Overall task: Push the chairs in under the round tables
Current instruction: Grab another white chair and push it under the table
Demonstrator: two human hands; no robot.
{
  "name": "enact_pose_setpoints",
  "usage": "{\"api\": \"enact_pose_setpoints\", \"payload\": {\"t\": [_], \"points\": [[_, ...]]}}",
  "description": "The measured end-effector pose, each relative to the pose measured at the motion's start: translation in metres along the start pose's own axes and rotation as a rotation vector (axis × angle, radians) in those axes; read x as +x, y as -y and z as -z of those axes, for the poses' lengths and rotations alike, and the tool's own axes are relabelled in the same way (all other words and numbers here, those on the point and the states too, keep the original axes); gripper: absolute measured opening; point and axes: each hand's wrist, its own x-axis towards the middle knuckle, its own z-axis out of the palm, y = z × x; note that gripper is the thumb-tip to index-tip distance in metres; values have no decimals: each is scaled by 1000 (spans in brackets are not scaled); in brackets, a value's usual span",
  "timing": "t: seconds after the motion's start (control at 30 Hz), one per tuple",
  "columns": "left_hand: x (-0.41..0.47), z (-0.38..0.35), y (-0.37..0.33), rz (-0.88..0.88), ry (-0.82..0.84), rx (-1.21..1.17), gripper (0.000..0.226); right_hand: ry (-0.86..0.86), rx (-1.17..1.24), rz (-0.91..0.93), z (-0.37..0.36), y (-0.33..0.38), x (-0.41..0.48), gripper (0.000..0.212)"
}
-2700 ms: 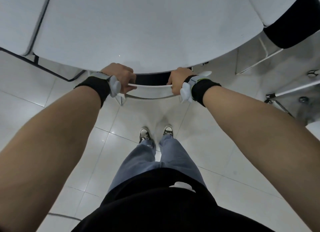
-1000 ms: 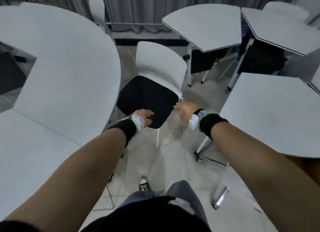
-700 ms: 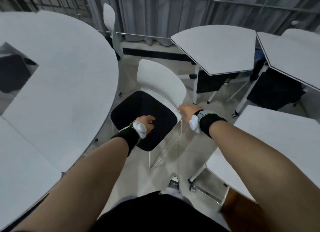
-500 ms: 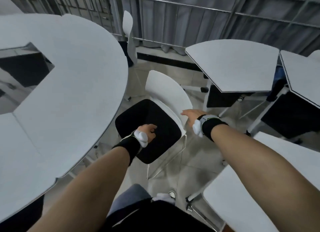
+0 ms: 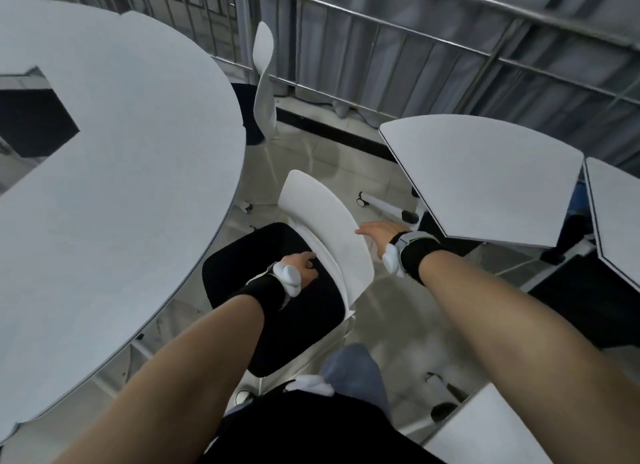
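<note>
The chair (image 5: 322, 241) stands just right of the round desk (image 5: 114, 172), seat partly out, my left grip (image 5: 301, 266) curled at its backrest foot, my right grip (image 5: 375, 233) spread at the backrest edge, so a crooked push may, I think, knock the seat against the desk rim.

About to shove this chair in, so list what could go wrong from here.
1. The chair stands angled to the round table, seat only partly under the edge; a straight push may knock its backrest against the rim.
2. The left hand sits at the seat-backrest joint, the right hand only flat against the backrest, so the chair may swivel.
3. The wedge table leaves little room behind.
</note>
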Motion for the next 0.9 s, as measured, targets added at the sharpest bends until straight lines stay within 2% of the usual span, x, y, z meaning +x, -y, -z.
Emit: {"api": "enact_pose_setpoints", "payload": {"t": [0.07, 0.17, 0.2, 0.27, 0.33, 0.37, 0.47, 0.57, 0.7, 0.77, 0.9], "points": [[19, 1, -15, 42, 38, -50, 66, 31, -89, 26, 19, -13, 23, 52], [54, -3, -37, 139, 27, -138, 73, 64, -246, 130, 51, -24, 62, 97], [67, -6, -47, 192, 22, -179, 75, 67, -331, 191, 64, -30, 80, 94], [76, -5, -56, 246, 43, -235, 76, 51, -403, 285, 72, -28, 103, 62], [95, -7, -82, 335, -16, -318, 73, 25, -500, 470, 90, -36, 140, 51], [101, -5, -102, 395, -68, -333, 72, 29, -560, 591, 102, -42, 157, 51], [104, -9, -114, 426, -119, -276, 75, 58, -583, 729, 104, -36, 167, 50], [108, -16, -129, 452, -121, -367, 77, 90, -585, 766, 108, -42, 174, 51], [117, -21, -139, 491, -151, -360, 79, 101, -629, 812, 117, -47, 181, 54], [122, -26, -143, 477, -111, -367, 81, 101, -640, 820, 120, -53, 186, 58], [132, -38, -152, 457, -115, -316, 62, 74, -733, 831, 116, -61, 205, 57]]}}
